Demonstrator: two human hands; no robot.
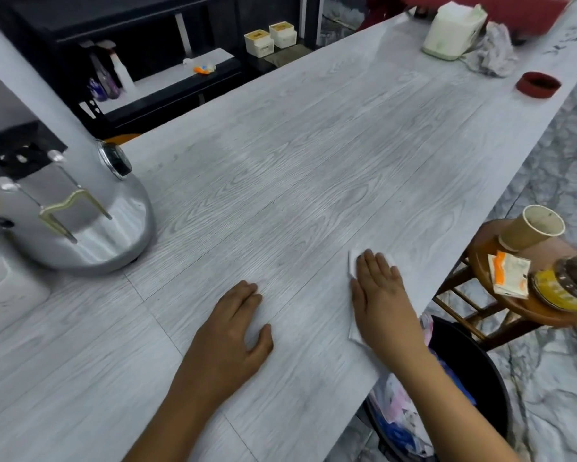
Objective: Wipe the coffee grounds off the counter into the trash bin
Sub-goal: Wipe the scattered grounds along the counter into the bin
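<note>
The pale grey wood-grain counter point(313, 181) is seen running away from the viewer, and a broad bare stretch of it lies ahead of both hands. Its right edge passes just beside the right hand point(382, 295), and the round black trash bin point(473, 371), filled with crumpled plastic, stands below that edge. The right hand is laid flat, fingers straight and together, on one folded white paper napkin point(353, 265), which shows at the fingertips and under the wrist. The left hand point(235, 331) is rested palm down on the counter, fingers relaxed, holding nothing, near the right. No coffee grounds can be made out on the surface. One silver coffee grinder point(90, 208) stands at the left edge; one brown paper cup point(530, 231) sits on the wooden stool point(513, 305).
</note>
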